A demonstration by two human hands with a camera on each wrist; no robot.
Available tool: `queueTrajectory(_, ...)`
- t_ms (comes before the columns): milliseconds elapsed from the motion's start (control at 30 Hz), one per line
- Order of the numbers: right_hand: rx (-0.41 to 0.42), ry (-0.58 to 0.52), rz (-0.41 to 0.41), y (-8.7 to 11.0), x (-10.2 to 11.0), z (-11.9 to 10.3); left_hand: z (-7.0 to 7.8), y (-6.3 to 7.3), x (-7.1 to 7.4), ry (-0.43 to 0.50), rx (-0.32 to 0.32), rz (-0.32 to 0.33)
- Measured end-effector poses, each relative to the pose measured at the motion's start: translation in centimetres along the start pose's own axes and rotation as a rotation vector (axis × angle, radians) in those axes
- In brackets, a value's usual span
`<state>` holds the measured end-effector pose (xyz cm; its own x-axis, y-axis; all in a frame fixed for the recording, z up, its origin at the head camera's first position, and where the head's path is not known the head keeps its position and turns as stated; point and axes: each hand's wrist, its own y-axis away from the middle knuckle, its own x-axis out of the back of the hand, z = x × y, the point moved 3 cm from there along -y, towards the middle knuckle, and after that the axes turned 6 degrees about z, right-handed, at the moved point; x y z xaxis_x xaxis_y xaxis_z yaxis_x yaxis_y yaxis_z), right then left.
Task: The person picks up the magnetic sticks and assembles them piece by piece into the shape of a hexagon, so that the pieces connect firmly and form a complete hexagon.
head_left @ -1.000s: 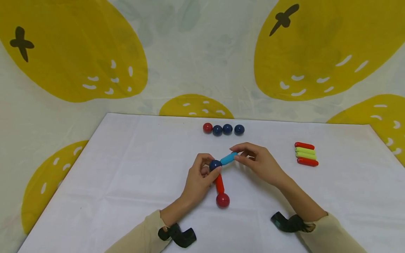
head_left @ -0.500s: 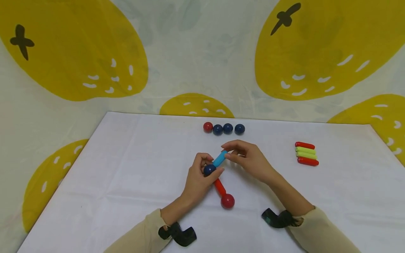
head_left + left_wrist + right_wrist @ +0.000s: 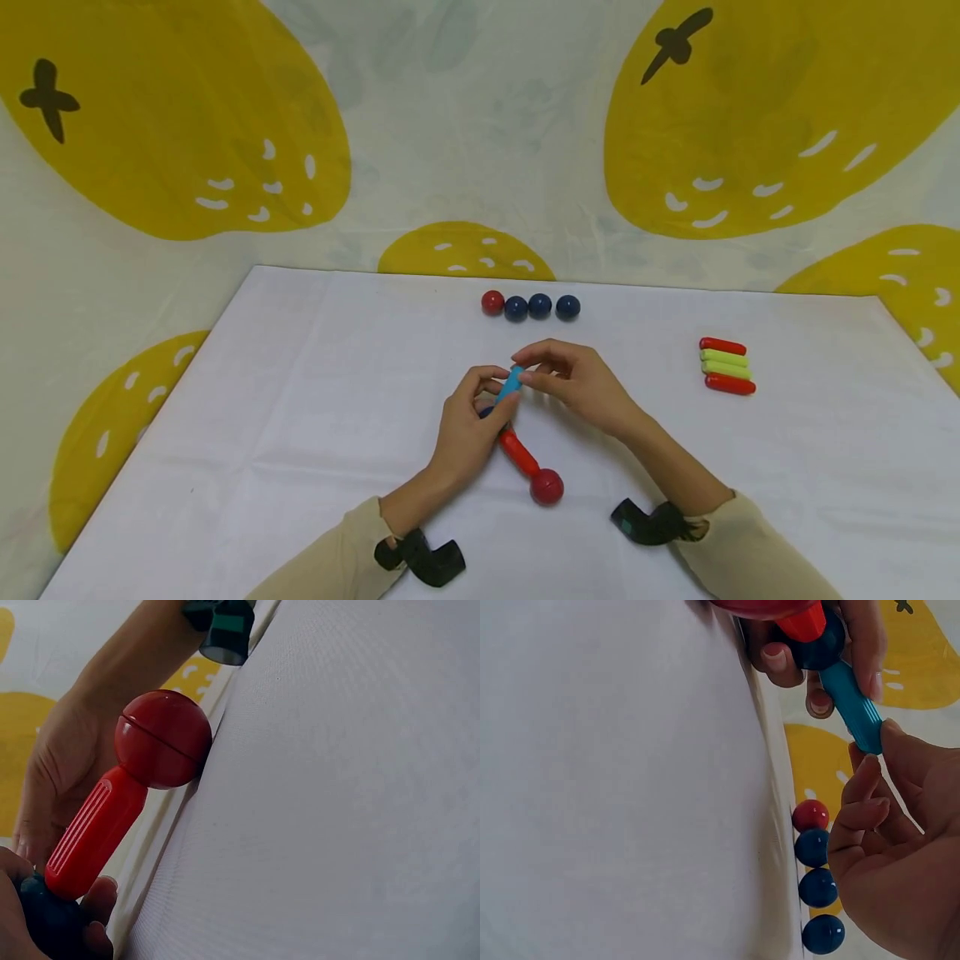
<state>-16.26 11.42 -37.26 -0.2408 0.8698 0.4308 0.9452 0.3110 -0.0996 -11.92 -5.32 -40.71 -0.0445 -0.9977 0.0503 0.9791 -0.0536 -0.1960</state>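
Note:
My left hand (image 3: 468,429) grips a dark blue ball (image 3: 821,641), mostly covered by the fingers in the head view. From that ball a ribbed red rod (image 3: 97,832) runs toward me, with a larger red ball (image 3: 547,487) at its end. A light blue rod (image 3: 853,706) joins the dark blue ball on another side. Its free end is pinched between thumb and fingertips of my right hand (image 3: 577,383). In the right wrist view the left thumb lies along the light blue rod.
At the back of the white table (image 3: 337,350) a small red ball (image 3: 492,302) and several dark blue balls (image 3: 540,306) stand in a row. To the right lie red rods (image 3: 730,384) and yellow-green rods (image 3: 725,362), side by side. A patterned cloth (image 3: 480,125) hangs behind.
The joined piece has turned in my left hand: the red ball swung right and nearer me, while the light blue rod became steeper. My right hand moved left with the rod's end.

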Motion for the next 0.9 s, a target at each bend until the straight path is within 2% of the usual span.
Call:
queueTrajectory(100, 0.023, 0.016, 0.012, -0.1, 0.3, 0.1, -0.9, -0.1, 0.0, 0.013, -0.010, 0.010)
queueTrajectory(300, 0.044, 0.067, 0.137, -1.1, 2.6, 1.4, -0.8, -0.1, 0.0, 0.008, 0.000, 0.021)
queueTrajectory(467, -0.003, 0.103, 0.287, -2.2, 4.9, 2.3, 0.9, 0.2, 0.0, 0.031, -0.007, 0.011)
queueTrajectory(567, -0.036, 0.110, 0.341, -2.9, 5.6, 2.9, 2.1, 0.4, 0.1, 0.035, -0.014, 0.006)
queueTrajectory(733, -0.084, 0.138, 0.356, -3.8, 5.7, 4.0, 2.3, 0.5, 0.1, 0.036, -0.017, -0.004)
queueTrajectory(900, -0.139, 0.191, 0.320, -4.8, 5.1, 4.9, 2.2, 0.5, 0.1, 0.060, -0.021, -0.006)
